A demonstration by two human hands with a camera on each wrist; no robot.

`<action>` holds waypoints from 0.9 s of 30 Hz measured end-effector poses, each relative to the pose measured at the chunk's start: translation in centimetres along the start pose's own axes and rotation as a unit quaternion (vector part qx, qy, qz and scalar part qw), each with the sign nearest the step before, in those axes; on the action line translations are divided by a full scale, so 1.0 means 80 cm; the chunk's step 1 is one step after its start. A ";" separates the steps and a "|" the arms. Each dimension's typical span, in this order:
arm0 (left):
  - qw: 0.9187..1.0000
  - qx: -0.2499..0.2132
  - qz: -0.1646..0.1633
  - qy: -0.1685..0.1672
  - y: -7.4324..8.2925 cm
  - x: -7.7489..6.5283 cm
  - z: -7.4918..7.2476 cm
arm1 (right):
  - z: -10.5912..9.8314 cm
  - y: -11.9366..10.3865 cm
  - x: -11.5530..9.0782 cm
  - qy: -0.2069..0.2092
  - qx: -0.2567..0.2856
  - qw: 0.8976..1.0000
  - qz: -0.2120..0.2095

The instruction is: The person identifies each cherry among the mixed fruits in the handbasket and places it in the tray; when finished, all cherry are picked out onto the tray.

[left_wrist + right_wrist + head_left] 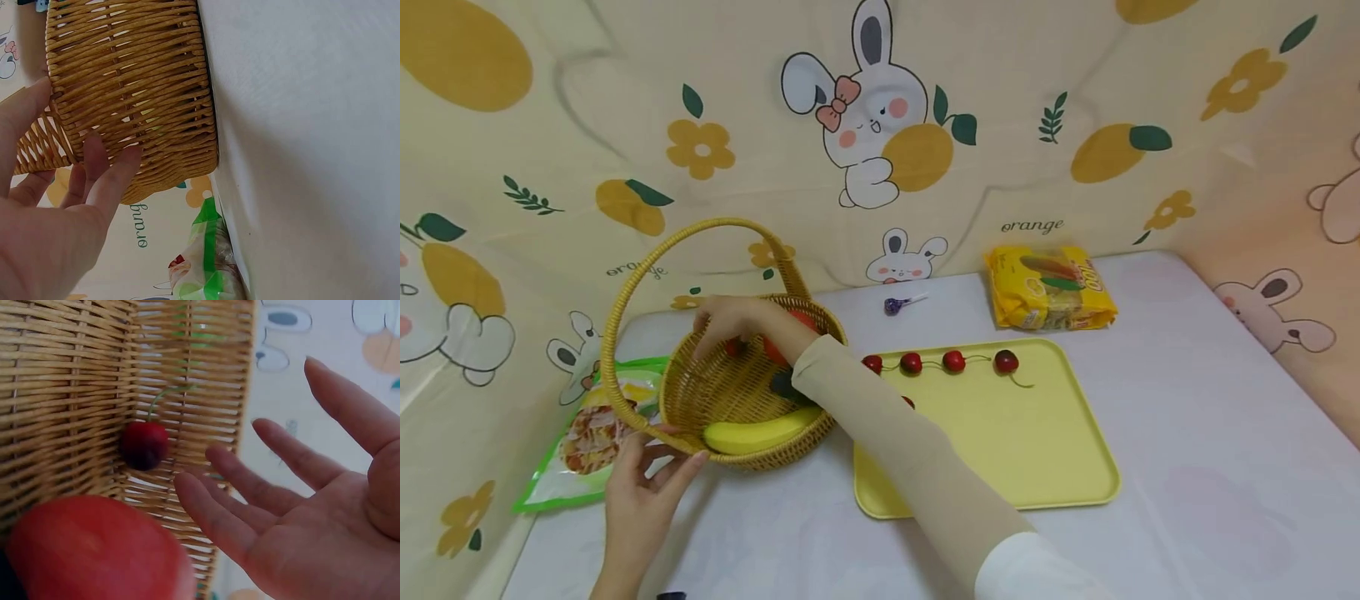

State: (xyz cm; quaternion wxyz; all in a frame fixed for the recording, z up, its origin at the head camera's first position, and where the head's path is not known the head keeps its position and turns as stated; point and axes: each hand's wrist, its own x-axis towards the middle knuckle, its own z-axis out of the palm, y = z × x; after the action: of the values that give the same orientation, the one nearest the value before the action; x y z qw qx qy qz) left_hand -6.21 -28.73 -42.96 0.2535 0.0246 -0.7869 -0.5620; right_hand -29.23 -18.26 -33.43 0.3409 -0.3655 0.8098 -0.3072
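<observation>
A wicker basket (722, 392) with a tall hoop handle stands at the left of the table. My left hand (643, 492) holds its near-left rim, thumb at the edge and fingers against the outer weave. Over the basket's far-left side reaches my right hand (733, 321), its fingers spread and nothing in them in the right wrist view. Just beyond those fingertips a cherry (145, 445) with a green stem lies inside against the wall. A banana (760, 432), a large round red fruit (100, 550) and a dark object (786, 385), partly behind my sleeve, are also in the basket.
Right of the basket, a yellow tray (1045, 450) carries several cherries (953, 361) along its far edge; my right forearm crosses over it. Behind lie a lollipop (892, 306) and a yellow food packet (1052, 287). A green-edged bag (595, 433) sits left of the basket.
</observation>
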 end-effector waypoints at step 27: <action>1.000 0.029 -0.007 -0.006 -0.001 0.002 -0.002 | 0.030 0.042 0.039 -0.064 0.026 0.997 -0.043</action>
State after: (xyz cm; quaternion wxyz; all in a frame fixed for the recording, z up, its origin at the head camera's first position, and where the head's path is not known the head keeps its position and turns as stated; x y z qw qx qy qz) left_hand -6.32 -28.96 -42.90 0.2440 0.0336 -0.8043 -0.5408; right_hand -30.24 -19.57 -38.32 0.3879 -0.4102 0.7615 -0.3185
